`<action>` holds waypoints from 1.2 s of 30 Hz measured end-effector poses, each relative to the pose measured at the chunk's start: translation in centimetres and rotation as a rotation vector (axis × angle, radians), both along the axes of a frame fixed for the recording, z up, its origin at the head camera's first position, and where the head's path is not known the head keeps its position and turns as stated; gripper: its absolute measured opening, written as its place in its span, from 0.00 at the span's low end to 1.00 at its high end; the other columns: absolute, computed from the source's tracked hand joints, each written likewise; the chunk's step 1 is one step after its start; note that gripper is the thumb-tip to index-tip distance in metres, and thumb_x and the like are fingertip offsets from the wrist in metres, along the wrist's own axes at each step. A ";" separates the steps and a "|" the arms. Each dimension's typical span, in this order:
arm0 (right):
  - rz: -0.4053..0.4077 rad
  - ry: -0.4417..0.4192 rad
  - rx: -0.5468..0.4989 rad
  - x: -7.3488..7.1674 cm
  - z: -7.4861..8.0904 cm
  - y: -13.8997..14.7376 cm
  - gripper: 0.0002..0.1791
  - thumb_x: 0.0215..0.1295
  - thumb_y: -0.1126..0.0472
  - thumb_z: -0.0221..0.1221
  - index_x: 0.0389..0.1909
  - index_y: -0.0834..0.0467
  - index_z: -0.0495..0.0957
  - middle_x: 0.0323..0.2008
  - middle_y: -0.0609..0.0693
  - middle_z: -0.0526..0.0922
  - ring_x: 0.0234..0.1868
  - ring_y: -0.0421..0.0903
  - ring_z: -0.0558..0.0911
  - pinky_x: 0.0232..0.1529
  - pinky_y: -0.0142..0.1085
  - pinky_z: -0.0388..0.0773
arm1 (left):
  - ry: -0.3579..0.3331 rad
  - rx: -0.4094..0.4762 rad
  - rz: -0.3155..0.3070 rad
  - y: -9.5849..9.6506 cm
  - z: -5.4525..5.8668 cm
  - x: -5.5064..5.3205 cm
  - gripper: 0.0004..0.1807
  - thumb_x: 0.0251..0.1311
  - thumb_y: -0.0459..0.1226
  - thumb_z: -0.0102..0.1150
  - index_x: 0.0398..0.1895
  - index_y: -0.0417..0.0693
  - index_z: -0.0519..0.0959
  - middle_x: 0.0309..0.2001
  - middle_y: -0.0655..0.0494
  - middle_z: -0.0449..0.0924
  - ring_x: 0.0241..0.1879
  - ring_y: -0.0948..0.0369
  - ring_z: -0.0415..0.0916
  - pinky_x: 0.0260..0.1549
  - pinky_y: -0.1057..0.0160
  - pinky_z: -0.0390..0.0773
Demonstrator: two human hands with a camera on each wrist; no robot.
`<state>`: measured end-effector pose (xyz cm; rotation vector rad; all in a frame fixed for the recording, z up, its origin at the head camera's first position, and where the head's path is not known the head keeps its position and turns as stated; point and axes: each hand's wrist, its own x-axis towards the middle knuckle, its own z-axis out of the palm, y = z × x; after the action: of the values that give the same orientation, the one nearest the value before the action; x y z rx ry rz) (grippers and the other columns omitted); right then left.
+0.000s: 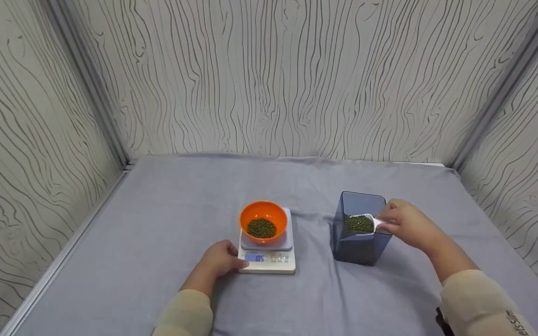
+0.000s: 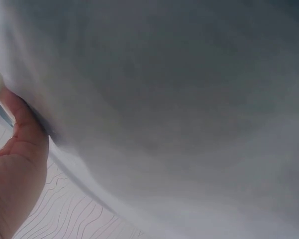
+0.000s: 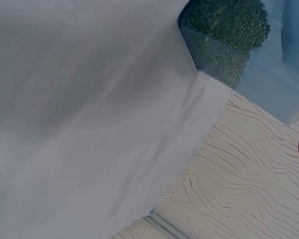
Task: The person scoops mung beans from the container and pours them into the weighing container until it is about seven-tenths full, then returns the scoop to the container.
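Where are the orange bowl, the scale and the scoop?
Orange bowl (image 1: 263,209): head view, on its inner back wall.
Scale (image 1: 269,268): head view, on its front panel.
Scoop (image 1: 376,224): head view, on its white handle.

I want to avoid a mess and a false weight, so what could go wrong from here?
The left hand grips the scale, so its pressure might disturb the reading. The right hand pinches the white scoop, which is among green grains in the tall container; some may spill onto the cloth if the scoop tilts.
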<state>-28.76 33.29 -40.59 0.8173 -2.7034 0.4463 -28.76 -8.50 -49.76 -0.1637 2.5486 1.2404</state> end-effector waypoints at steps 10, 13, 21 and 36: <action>-0.139 -0.058 -0.079 0.9 -0.3 0.3 0.05 0.51 0.63 0.65 0.29 0.59 0.82 0.27 0.43 0.71 0.29 0.39 0.70 0.31 0.36 0.70 | -0.003 -0.009 -0.001 0.0 0.1 0.0 0.18 0.41 0.40 0.71 0.32 0.44 0.73 0.29 0.52 0.73 0.31 0.56 0.69 0.31 0.60 0.70; -0.176 -0.063 -0.114 1.2 -0.5 0.5 0.07 0.51 0.62 0.65 0.31 0.60 0.83 0.28 0.43 0.71 0.29 0.39 0.71 0.30 0.35 0.70 | -0.012 -0.008 0.004 0.0 0.0 0.0 0.18 0.41 0.40 0.71 0.32 0.45 0.73 0.29 0.52 0.73 0.31 0.55 0.69 0.31 0.59 0.70; -0.254 -0.036 -0.189 1.9 -1.0 0.9 0.08 0.51 0.62 0.66 0.32 0.60 0.83 0.29 0.45 0.73 0.31 0.42 0.72 0.34 0.38 0.70 | 0.003 -0.018 -0.009 0.0 -0.2 -0.2 0.18 0.41 0.40 0.71 0.31 0.44 0.73 0.29 0.52 0.73 0.31 0.56 0.69 0.30 0.60 0.71; -0.382 0.068 -0.319 2.8 -2.5 1.1 0.08 0.51 0.62 0.66 0.33 0.59 0.83 0.31 0.46 0.76 0.33 0.38 0.72 0.34 0.31 0.70 | -0.003 -0.005 -0.006 0.0 0.0 -0.1 0.18 0.42 0.40 0.71 0.32 0.44 0.73 0.29 0.52 0.73 0.30 0.56 0.69 0.30 0.60 0.70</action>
<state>-26.00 34.38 -43.04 0.2189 -2.5462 0.7152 -28.85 -8.48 -49.78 -0.1589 2.5483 1.2311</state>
